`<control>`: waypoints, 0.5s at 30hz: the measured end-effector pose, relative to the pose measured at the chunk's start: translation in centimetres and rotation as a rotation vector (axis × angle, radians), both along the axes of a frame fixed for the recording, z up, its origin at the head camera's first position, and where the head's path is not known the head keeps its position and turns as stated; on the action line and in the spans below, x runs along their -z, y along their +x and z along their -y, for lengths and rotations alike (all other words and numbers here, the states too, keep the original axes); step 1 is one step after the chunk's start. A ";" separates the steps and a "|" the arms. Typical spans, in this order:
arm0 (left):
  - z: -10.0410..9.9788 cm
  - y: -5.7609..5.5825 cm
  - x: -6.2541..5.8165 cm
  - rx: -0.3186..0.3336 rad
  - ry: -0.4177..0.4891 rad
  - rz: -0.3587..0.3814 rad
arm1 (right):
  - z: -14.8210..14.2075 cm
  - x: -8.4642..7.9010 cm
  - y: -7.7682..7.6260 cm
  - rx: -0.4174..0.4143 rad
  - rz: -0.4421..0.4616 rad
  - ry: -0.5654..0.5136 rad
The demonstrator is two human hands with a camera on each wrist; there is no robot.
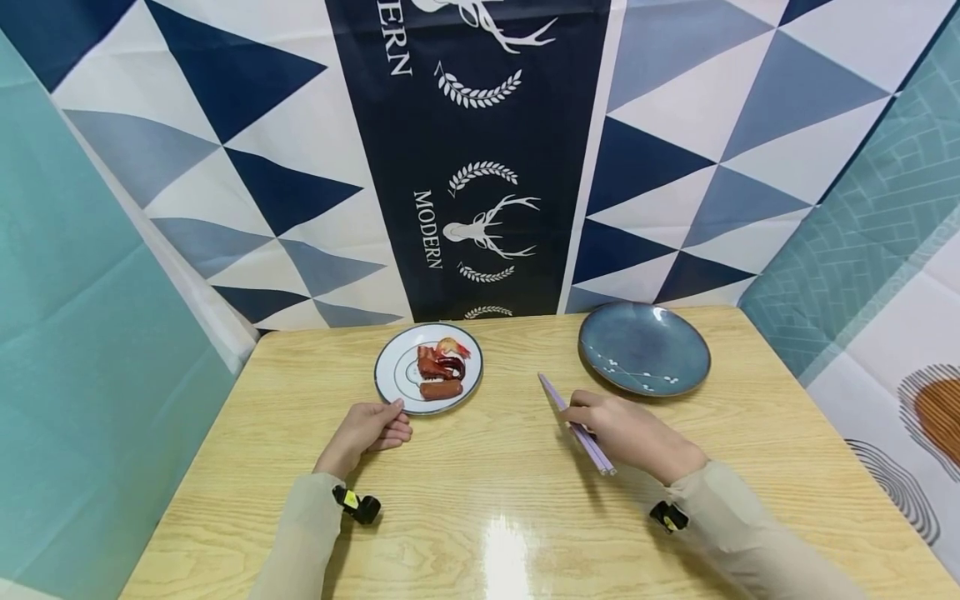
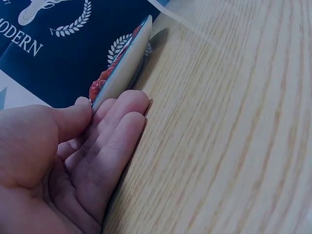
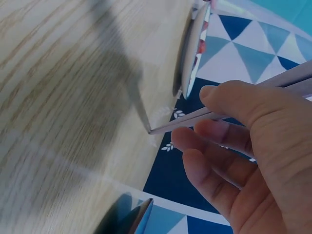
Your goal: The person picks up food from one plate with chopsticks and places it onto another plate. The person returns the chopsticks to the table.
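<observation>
My left hand (image 1: 369, 432) pinches the near rim of a white plate (image 1: 388, 372) with a dark edge line, thumb on top and fingers beneath. On this plate lie a brown sausage (image 1: 441, 390), a reddish bacon-like slice (image 1: 428, 363), a dark red curled piece (image 1: 454, 364) and a shrimp-like piece (image 1: 452, 347). Between the two plates, my right hand (image 1: 626, 432) grips a pair of light purple chopsticks (image 1: 553, 392). Their tips lie together, pointing down and forward; in the right wrist view they meet their shadow at the tabletop.
A blue-grey plate (image 1: 637, 350) with small white blossoms stands at the back right of the wooden table (image 1: 465, 492), just beyond my right hand. Patterned cloth (image 1: 491, 167) rises behind the table's far edge. Black cameras (image 1: 358, 505) are strapped to both wrists.
</observation>
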State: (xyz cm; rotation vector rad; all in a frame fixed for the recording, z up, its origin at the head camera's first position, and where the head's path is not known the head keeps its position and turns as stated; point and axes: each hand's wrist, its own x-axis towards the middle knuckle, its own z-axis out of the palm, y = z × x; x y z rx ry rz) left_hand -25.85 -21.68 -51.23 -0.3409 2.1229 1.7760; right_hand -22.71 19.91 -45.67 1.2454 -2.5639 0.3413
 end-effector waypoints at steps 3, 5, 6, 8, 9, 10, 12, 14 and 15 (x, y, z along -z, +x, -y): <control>0.0 -0.1 0.1 -0.002 0.003 0.004 | 0.2 0.1 -0.1 -0.009 0.002 0.000; 0.1 -0.1 0.1 -0.001 0.007 0.001 | 0.3 0.1 -0.3 -0.020 0.000 0.000; 0.1 -0.1 0.2 -0.001 0.008 -0.002 | 0.4 0.2 -0.3 -0.026 -0.002 0.003; 0.1 -0.1 0.1 -0.006 0.010 -0.002 | 0.5 0.3 -0.5 -0.038 -0.011 0.009; 0.1 -0.1 0.1 -0.002 0.010 -0.002 | 0.5 0.4 -0.5 -0.044 -0.012 0.009; 0.0 -0.1 0.1 0.001 0.008 -0.001 | 0.6 0.4 -0.6 -0.051 -0.018 0.012; 0.0 -0.1 0.1 0.005 0.003 0.000 | 0.7 0.5 -0.7 -0.060 -0.028 0.020; 0.0 -0.1 0.1 0.005 0.001 0.001 | 0.8 0.7 -0.7 -0.063 -0.030 0.027; 0.0 -0.1 0.1 0.007 -0.001 -0.001 | 0.9 0.7 -0.7 -0.065 -0.028 0.032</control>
